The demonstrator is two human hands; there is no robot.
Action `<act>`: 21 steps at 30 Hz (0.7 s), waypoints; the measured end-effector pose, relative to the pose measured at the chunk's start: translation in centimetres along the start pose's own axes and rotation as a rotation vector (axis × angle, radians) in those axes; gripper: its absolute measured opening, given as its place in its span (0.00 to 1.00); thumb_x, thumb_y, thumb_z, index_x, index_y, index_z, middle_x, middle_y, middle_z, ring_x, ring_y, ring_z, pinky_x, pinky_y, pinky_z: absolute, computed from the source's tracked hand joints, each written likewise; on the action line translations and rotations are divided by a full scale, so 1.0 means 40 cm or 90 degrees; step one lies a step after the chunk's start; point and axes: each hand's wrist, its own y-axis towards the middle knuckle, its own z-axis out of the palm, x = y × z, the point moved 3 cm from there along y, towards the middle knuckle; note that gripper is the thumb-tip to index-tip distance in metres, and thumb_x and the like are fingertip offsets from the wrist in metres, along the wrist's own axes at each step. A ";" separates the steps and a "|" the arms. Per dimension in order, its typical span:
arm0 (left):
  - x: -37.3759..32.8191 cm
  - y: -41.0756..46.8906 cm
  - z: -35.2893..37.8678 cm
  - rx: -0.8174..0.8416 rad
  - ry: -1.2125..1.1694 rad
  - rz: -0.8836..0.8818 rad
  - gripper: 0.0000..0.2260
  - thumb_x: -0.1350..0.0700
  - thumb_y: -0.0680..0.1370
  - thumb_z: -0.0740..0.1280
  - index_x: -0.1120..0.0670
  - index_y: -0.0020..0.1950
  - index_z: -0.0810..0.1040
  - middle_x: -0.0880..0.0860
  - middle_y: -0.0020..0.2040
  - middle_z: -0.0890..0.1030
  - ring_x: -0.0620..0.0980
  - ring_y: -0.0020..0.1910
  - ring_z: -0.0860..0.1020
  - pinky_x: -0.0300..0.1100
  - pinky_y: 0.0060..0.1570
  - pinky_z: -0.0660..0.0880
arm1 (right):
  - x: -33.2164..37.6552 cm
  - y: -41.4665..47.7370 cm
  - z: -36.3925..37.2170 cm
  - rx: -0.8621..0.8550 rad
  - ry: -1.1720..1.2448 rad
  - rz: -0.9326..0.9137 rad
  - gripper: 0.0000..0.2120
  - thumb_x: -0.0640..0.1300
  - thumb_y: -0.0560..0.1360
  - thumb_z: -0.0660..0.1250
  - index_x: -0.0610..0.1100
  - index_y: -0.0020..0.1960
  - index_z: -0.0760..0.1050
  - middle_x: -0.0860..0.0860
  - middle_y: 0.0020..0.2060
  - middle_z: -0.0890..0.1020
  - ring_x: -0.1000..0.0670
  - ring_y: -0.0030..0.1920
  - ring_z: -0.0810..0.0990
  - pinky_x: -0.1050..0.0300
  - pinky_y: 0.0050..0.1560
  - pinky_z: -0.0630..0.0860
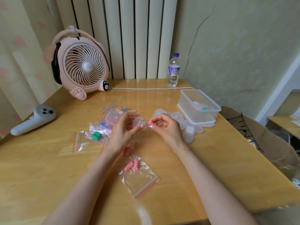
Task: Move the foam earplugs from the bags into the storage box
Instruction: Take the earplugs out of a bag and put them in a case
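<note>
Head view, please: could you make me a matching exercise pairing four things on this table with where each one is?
Things:
1 fan
2 storage box
3 pink earplug
4 clear case

Places:
A pinched in the right hand
B right side of the table
C held in the left hand
D table's far left corner

Pairs: 1-D, 2-B, 3-A, 4-C

There is only one view, from a camera on the person's head. It looks forward and down on the table (48,176), close to the left hand (123,131) and right hand (165,127), facing the radiator (141,38).
</note>
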 end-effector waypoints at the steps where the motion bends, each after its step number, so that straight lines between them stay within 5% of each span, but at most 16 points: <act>1: -0.003 -0.002 0.000 0.009 -0.013 -0.001 0.17 0.49 0.70 0.73 0.53 0.54 0.73 0.50 0.47 0.81 0.48 0.47 0.80 0.45 0.47 0.78 | 0.008 -0.001 -0.003 -0.005 0.033 -0.002 0.07 0.36 0.71 0.72 0.46 0.41 0.77 0.54 0.39 0.83 0.55 0.38 0.79 0.58 0.46 0.76; 4: -0.017 -0.012 0.000 0.041 -0.049 0.000 0.18 0.47 0.71 0.72 0.51 0.54 0.69 0.50 0.46 0.80 0.54 0.39 0.81 0.60 0.36 0.78 | 0.023 -0.005 -0.001 0.006 0.057 -0.030 0.06 0.36 0.70 0.72 0.46 0.42 0.79 0.54 0.41 0.83 0.54 0.42 0.79 0.53 0.48 0.76; 6: -0.018 -0.016 0.005 0.066 -0.060 0.000 0.19 0.45 0.72 0.71 0.50 0.55 0.67 0.50 0.43 0.79 0.57 0.31 0.78 0.62 0.27 0.74 | 0.027 -0.009 0.006 0.024 0.023 -0.054 0.05 0.38 0.70 0.72 0.45 0.43 0.79 0.54 0.41 0.83 0.54 0.42 0.79 0.55 0.47 0.75; 11: -0.008 -0.016 0.016 0.102 -0.047 0.022 0.15 0.53 0.75 0.68 0.48 0.57 0.64 0.51 0.38 0.77 0.60 0.29 0.74 0.52 0.26 0.74 | 0.027 -0.017 0.019 0.048 -0.158 -0.157 0.05 0.42 0.69 0.74 0.45 0.43 0.80 0.60 0.38 0.79 0.58 0.42 0.75 0.69 0.42 0.68; 13: -0.012 -0.019 0.018 0.114 -0.038 0.027 0.16 0.56 0.76 0.68 0.52 0.58 0.63 0.58 0.43 0.78 0.50 0.25 0.74 0.35 0.22 0.69 | 0.021 -0.018 0.018 0.060 -0.208 -0.151 0.05 0.44 0.69 0.74 0.46 0.43 0.80 0.63 0.36 0.77 0.58 0.42 0.73 0.69 0.42 0.67; 17: -0.012 -0.017 0.024 0.122 -0.052 0.014 0.16 0.59 0.74 0.69 0.55 0.57 0.66 0.47 0.41 0.76 0.37 0.29 0.74 0.27 0.25 0.68 | 0.024 -0.015 0.014 0.052 -0.169 -0.132 0.03 0.41 0.69 0.74 0.46 0.42 0.81 0.60 0.39 0.81 0.59 0.40 0.74 0.70 0.40 0.68; 19: -0.008 -0.014 0.019 0.117 -0.070 0.015 0.17 0.56 0.72 0.70 0.52 0.56 0.66 0.47 0.42 0.78 0.42 0.37 0.78 0.34 0.34 0.73 | 0.028 -0.014 0.010 0.052 -0.115 -0.092 0.03 0.39 0.69 0.73 0.45 0.43 0.82 0.56 0.43 0.83 0.59 0.39 0.75 0.69 0.40 0.69; 21: -0.002 -0.012 0.016 0.113 -0.085 0.005 0.18 0.52 0.71 0.70 0.50 0.56 0.67 0.52 0.46 0.81 0.54 0.43 0.81 0.52 0.39 0.78 | 0.028 -0.013 0.006 0.056 -0.063 -0.054 0.03 0.40 0.70 0.73 0.46 0.43 0.82 0.55 0.44 0.84 0.58 0.39 0.77 0.66 0.41 0.70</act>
